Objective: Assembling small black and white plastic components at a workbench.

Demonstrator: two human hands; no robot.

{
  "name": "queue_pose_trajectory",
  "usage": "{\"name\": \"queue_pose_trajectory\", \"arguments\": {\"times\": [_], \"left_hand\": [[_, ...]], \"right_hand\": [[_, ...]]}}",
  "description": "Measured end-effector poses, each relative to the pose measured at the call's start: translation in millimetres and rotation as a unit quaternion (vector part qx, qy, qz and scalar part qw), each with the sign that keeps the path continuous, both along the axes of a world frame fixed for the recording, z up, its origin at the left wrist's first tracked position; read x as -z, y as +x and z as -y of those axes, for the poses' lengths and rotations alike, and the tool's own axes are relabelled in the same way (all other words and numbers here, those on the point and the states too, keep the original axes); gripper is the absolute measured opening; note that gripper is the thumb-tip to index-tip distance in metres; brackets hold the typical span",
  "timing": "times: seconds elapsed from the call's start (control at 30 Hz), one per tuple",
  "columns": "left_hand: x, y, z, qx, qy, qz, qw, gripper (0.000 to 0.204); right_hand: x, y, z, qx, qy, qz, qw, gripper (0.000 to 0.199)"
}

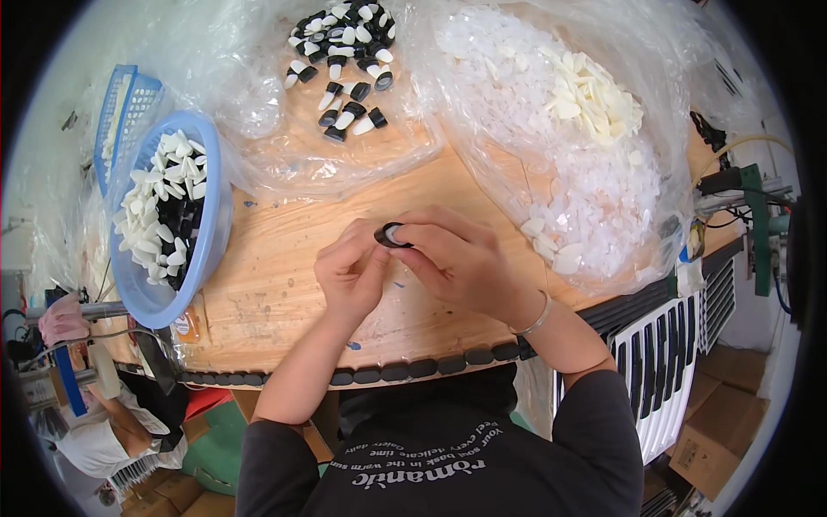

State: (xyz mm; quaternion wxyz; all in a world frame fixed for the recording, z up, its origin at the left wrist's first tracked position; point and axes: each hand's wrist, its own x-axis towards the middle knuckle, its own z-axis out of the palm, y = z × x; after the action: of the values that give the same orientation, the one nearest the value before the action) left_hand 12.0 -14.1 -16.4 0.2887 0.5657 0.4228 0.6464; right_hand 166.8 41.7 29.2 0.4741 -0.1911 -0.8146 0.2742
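Note:
Above the middle of the table, both my hands meet on a small black cap-shaped piece (382, 235) with a pale, translucent insert in its opening. My left hand (346, 269) pinches it from the left, fingers curled. My right hand (465, 261) is closed on its right side, thumb and fingertips at the insert. Beyond my hands, several black caps with white tongue-shaped tips (349, 115) lie on clear plastic. To the left, a blue basin (222, 194) contains white tongue-shaped pieces (146, 211) and black caps (179, 231).
Clear plastic sheeting at the back right holds translucent flakes (603, 202) and a pile of cream-coloured tongue-shaped pieces (594, 95). A blue perforated basket (145, 96) stands behind the basin. Black pads (422, 368) line the table's front edge. Another person (116, 426) is at lower left.

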Motion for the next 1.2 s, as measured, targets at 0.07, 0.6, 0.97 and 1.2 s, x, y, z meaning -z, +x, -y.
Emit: {"name": "queue_pose_trajectory", "arguments": {"times": [0.07, 0.6, 0.97, 1.2], "left_hand": [[5, 3, 4, 0.012, -0.031, 0.054, 0.998, 0.013], [-4, -14, -10, 0.014, 0.049, -0.142, 0.989, 0.019], [-17, -14, -11, -0.019, 0.088, -0.24, 0.967, 0.016], [-14, -7, -6, -0.016, 0.02, -0.144, 0.989, 0.019]], "right_hand": [[1, -1, 2, 0.005, -0.005, -0.016, 1.0, 0.022], [0, 7, 3, 0.004, 0.028, 0.079, 0.997, 0.018], [-4, 8, 5, -0.004, -0.004, 0.089, 0.996, 0.017], [-4, 7, 3, -0.001, -0.014, 0.067, 0.998, 0.02]]}}
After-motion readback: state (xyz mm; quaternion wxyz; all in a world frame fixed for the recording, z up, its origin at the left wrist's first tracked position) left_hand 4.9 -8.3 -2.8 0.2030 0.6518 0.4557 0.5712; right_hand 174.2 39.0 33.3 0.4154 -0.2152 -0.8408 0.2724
